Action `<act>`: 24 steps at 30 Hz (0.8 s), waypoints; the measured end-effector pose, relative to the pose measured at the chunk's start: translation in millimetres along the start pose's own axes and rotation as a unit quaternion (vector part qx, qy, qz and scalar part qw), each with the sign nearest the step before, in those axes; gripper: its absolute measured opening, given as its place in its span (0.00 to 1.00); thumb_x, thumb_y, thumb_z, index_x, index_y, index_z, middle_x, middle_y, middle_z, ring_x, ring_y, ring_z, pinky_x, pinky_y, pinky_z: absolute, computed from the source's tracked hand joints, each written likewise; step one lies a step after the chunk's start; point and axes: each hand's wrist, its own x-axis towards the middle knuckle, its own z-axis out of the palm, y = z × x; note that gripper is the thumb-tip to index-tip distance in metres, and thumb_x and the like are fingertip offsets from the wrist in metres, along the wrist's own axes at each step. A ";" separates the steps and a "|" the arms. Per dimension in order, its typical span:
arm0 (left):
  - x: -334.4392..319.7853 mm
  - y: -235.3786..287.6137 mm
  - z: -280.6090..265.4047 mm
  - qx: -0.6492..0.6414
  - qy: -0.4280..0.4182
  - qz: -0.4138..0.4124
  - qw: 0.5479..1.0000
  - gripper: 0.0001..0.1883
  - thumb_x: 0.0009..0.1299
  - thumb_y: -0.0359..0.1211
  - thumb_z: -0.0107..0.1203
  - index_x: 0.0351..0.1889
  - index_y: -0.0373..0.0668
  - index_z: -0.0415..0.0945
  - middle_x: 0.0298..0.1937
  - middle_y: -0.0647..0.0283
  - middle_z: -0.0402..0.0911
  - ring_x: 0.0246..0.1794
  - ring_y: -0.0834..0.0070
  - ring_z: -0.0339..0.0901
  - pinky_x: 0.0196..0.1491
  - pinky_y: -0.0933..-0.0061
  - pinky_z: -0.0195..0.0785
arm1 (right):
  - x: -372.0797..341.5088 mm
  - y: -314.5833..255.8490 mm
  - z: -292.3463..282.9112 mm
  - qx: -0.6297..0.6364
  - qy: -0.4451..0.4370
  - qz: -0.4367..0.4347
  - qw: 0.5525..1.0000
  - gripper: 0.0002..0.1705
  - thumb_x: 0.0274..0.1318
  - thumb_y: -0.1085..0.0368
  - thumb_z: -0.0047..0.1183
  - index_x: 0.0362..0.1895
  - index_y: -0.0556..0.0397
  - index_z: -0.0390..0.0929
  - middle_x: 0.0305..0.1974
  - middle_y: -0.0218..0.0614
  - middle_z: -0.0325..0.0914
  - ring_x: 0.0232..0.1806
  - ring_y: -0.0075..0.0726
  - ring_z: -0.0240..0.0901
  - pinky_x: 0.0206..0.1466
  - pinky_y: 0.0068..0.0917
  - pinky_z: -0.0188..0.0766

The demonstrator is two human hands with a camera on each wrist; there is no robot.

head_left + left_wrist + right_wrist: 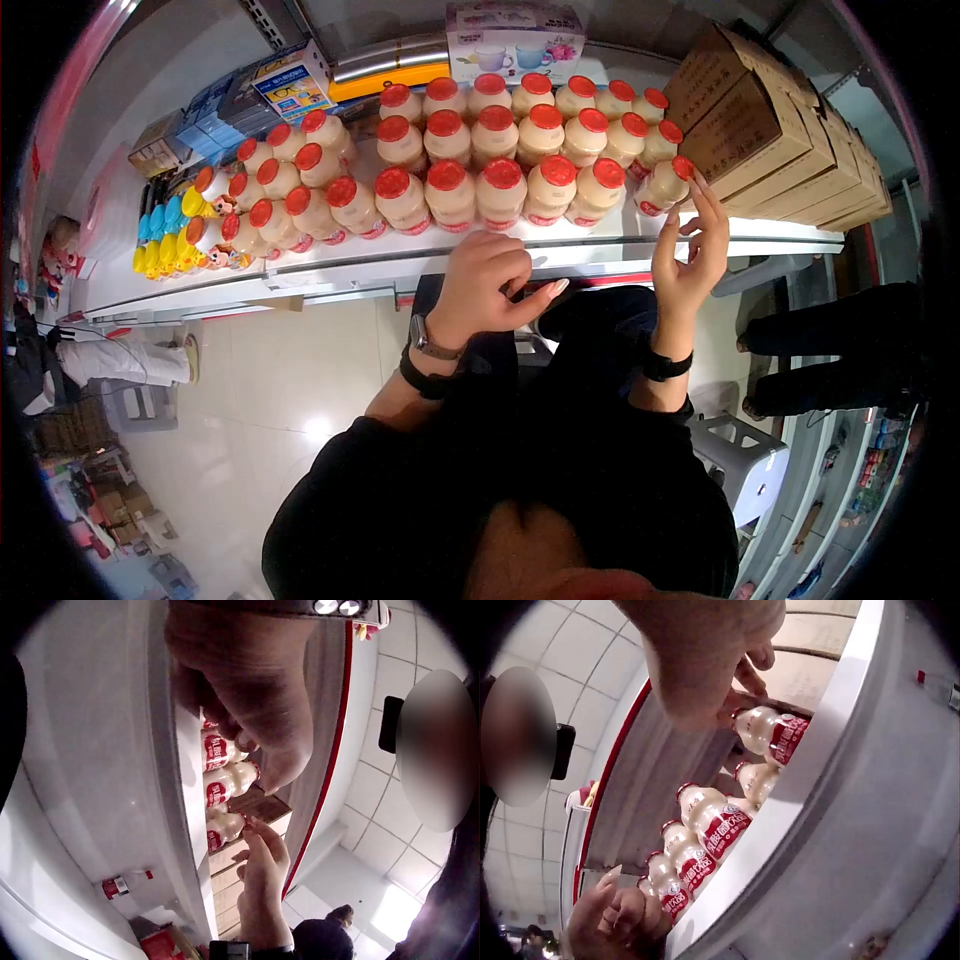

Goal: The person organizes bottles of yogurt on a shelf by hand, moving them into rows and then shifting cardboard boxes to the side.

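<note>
Rows of cream-coloured drink bottles [501, 195] with red caps stand upright on a white shelf [380, 262]. At the right end of the front row, my right hand [690, 255] reaches to one drink bottle [662, 188]. Its extended fingertips are right at the red cap, as the right wrist view shows too. That bottle [759, 729] stands a little apart from its neighbours. My left hand [485, 280] is at the shelf's front edge, before the middle bottles. Its fingers are loosely curled, its thumb points out to the side, and nothing shows in its grasp.
Brown cardboard boxes [765, 135] border the bottles on the right. Behind them are a cup-printed box [515, 42] and a yellow strip. Blue and yellow items [165, 235] fill the left end. Another person's dark-trousered legs [840, 345] and a grey stool [745, 465] are at right.
</note>
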 end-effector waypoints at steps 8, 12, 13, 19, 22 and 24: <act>-0.2 -0.4 0.9 0.017 0.000 0.006 1.000 0.26 0.55 0.36 0.71 0.12 0.49 0.57 0.14 0.70 0.60 0.15 0.69 0.62 0.25 0.69 0.52 | 17.0 -11.3 7.8 -0.052 -0.018 -0.056 0.997 0.32 0.50 0.73 0.60 0.63 0.51 0.75 0.62 0.50 0.71 0.57 0.51 0.75 0.54 0.38 0.76; -1.3 -2.1 2.1 0.020 0.001 0.009 1.000 0.26 0.55 0.36 0.71 0.12 0.49 0.57 0.14 0.70 0.60 0.16 0.68 0.62 0.25 0.69 0.52 | 17.4 -14.3 4.4 -0.028 -0.027 -0.007 0.999 0.30 0.50 0.72 0.62 0.61 0.52 0.76 0.56 0.46 0.72 0.50 0.46 0.76 0.46 0.33 0.75; -1.5 -2.3 1.9 0.022 0.002 0.010 1.000 0.27 0.55 0.36 0.71 0.12 0.48 0.57 0.14 0.70 0.60 0.16 0.68 0.62 0.25 0.69 0.53 | 18.0 -14.8 3.7 -0.024 -0.030 -0.004 0.999 0.29 0.50 0.72 0.62 0.60 0.52 0.77 0.55 0.45 0.72 0.48 0.45 0.75 0.44 0.32 0.75; -0.5 -0.2 2.5 0.018 0.015 0.013 1.000 0.27 0.56 0.36 0.71 0.12 0.48 0.57 0.14 0.70 0.60 0.16 0.68 0.62 0.25 0.69 0.53 | 25.4 -23.8 -2.0 -0.015 -0.068 -0.017 0.997 0.24 0.50 0.72 0.63 0.55 0.54 0.78 0.54 0.42 0.72 0.41 0.36 0.74 0.33 0.26 0.71; 0.4 0.7 2.2 0.015 0.018 0.010 1.000 0.27 0.56 0.36 0.70 0.12 0.48 0.57 0.14 0.70 0.60 0.16 0.68 0.62 0.25 0.69 0.53 | 25.1 -22.6 -2.5 0.015 -0.090 -0.005 0.996 0.24 0.50 0.72 0.63 0.55 0.54 0.78 0.54 0.42 0.73 0.39 0.35 0.74 0.31 0.26 0.70; -0.2 1.1 1.5 0.012 0.016 0.008 1.000 0.26 0.57 0.37 0.70 0.13 0.48 0.58 0.14 0.69 0.60 0.16 0.68 0.63 0.25 0.69 0.53 | 23.7 -22.3 -2.3 0.032 -0.110 0.015 0.993 0.26 0.50 0.72 0.64 0.56 0.54 0.77 0.54 0.43 0.74 0.38 0.35 0.74 0.32 0.25 0.70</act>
